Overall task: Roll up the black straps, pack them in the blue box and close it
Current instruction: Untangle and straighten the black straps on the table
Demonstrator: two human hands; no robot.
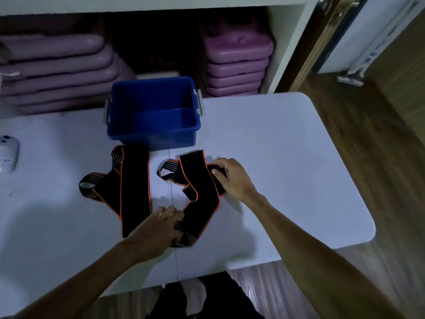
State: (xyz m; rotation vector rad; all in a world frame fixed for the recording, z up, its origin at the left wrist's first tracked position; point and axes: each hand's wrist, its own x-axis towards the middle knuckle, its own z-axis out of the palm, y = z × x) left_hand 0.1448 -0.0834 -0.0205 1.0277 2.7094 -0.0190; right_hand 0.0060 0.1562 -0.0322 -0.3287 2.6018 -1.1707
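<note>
- So far, as I judge it, the task is only at its beginning: none of the straps is rolled, and nothing is packed.
- My right hand (pixel 232 178) lies on the far end of the right black elastic strap with orange edging (pixel 200 192); its fingers (pixel 217 172) are curled and pinch that end of the fabric.
- My left hand (pixel 158 226) is on the near end of the same strap, beside its striped loop. These fingers seem to press or grip the fabric, but they are partly hidden, so I cannot tell exactly how they close.
- This strap lies crumpled and folded over itself on the white surface (pixel 287 157), just in front of the box, between my two hands.
- A second black strap with orange edging (pixel 131 185) lies flat to the left, near the first one, and nobody touches it. It is spread out in full length, with a striped loop at its far left.
- Further back, the blue plastic box with grey side latches (pixel 154 111) stands open on the surface. Its inside looks empty, and I see no lid anywhere.
- What is left, in my opinion: straighten and roll the right strap, roll the left strap, put both into the box, find the lid and close it.
- A small white device (pixel 8 153) lies at the left edge of the surface, well apart from the straps.
</note>
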